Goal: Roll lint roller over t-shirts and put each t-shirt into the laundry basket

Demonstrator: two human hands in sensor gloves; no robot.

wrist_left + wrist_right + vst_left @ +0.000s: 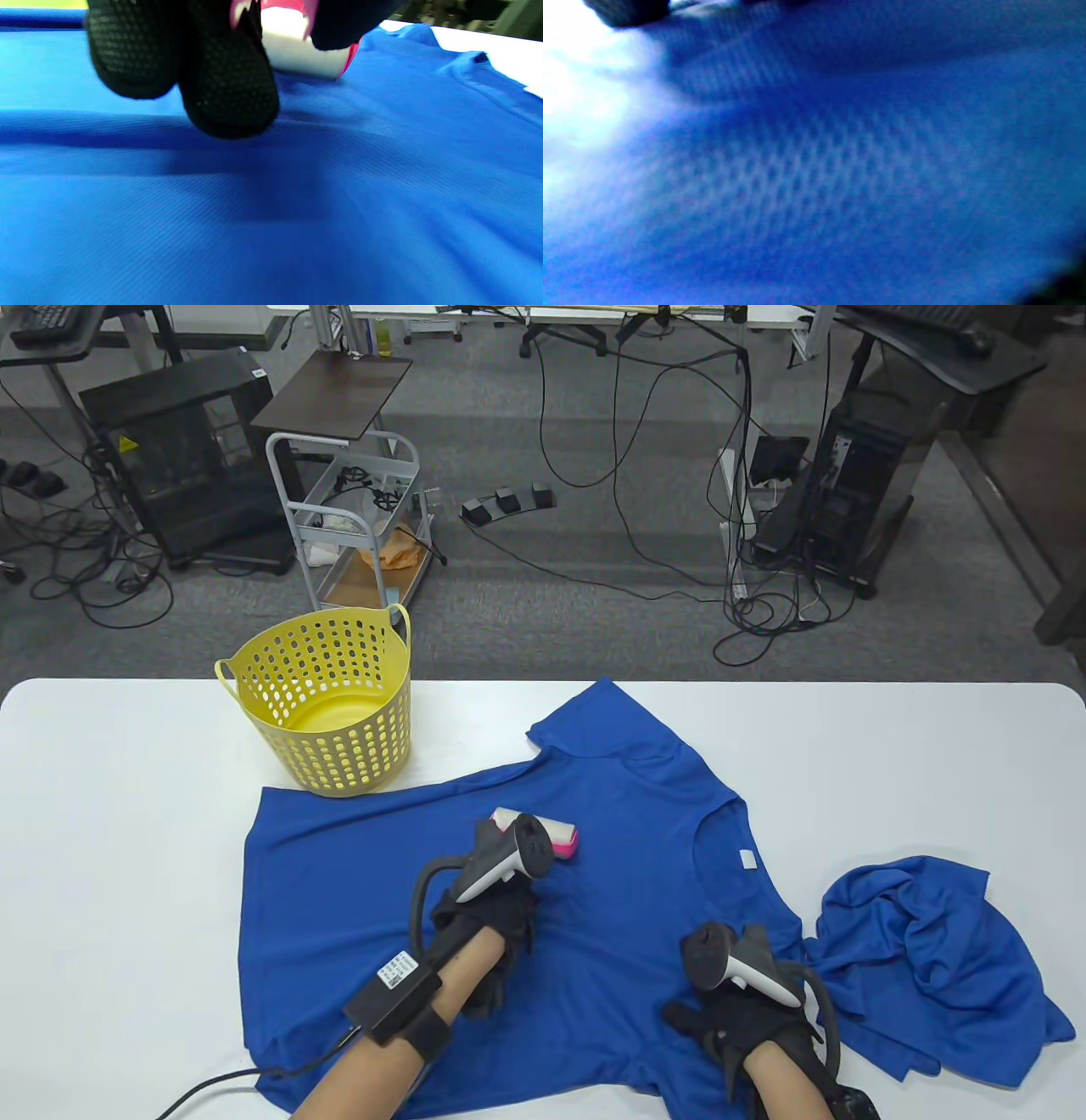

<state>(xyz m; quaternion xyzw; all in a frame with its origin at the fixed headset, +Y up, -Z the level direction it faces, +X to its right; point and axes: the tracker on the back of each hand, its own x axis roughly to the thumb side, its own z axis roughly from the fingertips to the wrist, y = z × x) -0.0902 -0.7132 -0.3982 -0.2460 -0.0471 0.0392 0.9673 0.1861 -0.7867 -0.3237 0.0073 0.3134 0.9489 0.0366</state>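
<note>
Table view first: the yellow basket [327, 704] sits at the back left of the table [102, 831], and I can't see anything in it, just its bare bottom. Its base touches the corner of the spread blue shirt [611, 916], which lies flat with the collar pointing right. A second blue shirt [925, 959] is crumpled just beside it on the right. The lint roller [543, 830] rests on the spread shirt's middle, its long axis running left to right, pink cap on the right end. My left hand [488, 912] reaches forward, fingers curled round the roller's handle. My right hand [738, 1027] lies flat, fingers spread, pressing the shirt near the collar side.
</note>
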